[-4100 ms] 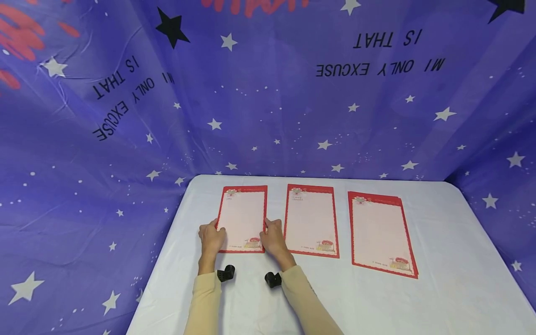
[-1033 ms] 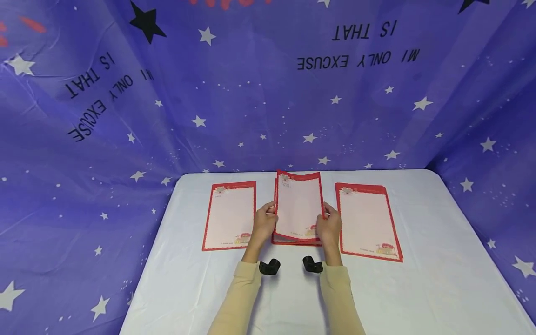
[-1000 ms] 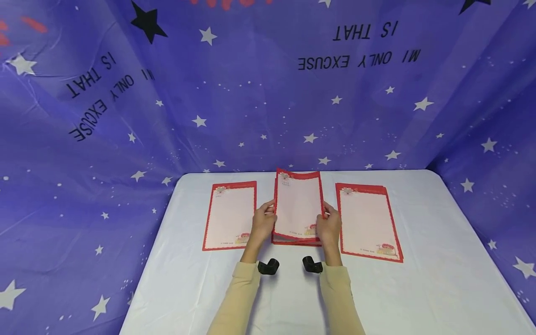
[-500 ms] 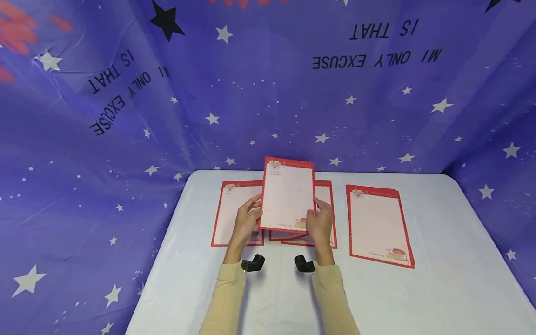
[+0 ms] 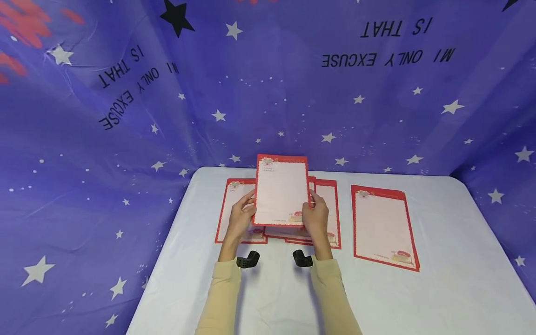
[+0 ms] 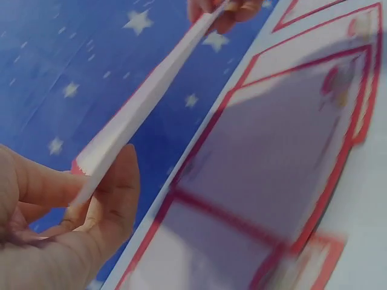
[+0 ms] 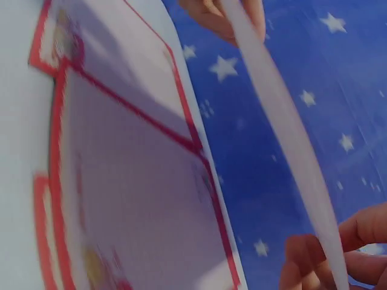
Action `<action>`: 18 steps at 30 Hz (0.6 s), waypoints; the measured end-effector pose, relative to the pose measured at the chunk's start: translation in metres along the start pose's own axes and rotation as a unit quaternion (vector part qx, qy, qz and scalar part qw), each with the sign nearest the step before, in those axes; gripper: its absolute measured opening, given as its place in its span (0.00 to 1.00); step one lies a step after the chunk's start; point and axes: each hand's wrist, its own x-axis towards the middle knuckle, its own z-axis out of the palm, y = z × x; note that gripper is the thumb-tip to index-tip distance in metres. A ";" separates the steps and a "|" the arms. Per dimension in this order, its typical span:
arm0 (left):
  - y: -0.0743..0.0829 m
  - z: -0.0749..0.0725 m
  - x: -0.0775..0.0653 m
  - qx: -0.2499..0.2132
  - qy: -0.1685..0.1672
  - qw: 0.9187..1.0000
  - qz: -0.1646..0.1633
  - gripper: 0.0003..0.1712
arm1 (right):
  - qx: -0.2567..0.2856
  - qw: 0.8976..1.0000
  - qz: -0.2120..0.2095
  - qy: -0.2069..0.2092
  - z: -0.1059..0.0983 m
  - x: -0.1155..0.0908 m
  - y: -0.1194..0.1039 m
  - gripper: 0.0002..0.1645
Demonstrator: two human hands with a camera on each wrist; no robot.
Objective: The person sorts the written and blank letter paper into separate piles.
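Note:
Both hands hold one sheet of red-bordered letter paper (image 5: 281, 190) raised over the table, face up, with small writing at its top left. The left hand (image 5: 239, 219) pinches its left edge and the right hand (image 5: 317, 221) its lower right edge. In the left wrist view the sheet (image 6: 142, 109) shows nearly edge-on between thumb and fingers; the right wrist view shows it (image 7: 296, 145) likewise. Below lie more such sheets: a left sheet (image 5: 226, 223), a right-hand one (image 5: 332, 209), and another (image 5: 278, 232) between them, overlapping both and partly hidden by the held sheet.
A further stack of red-bordered sheets (image 5: 383, 228) lies to the right, slightly fanned. Everything lies on a white-covered table (image 5: 268, 298). A purple star-printed cloth (image 5: 284, 93) hangs behind and beside it. Black wrist cameras (image 5: 249, 259) jut inward from both wrists.
The hands went from the left sheet's edges to the middle stack, raised a sheet there, and carried it up and left. Another middle sheet now lies shifted left, over the left one.

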 end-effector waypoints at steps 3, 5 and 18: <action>0.003 -0.025 -0.002 0.027 0.027 0.999 0.003 0.34 | 0.006 0.999 -0.018 -0.030 0.022 -0.004 -0.005 0.32; 0.002 -0.041 -0.002 0.048 0.048 0.998 0.005 0.34 | 0.011 0.998 -0.026 -0.058 0.039 -0.007 -0.005 0.33; -0.029 -0.100 -0.004 0.231 0.147 0.960 -0.052 0.34 | -0.044 0.974 -0.052 -0.217 0.110 -0.026 0.013 0.33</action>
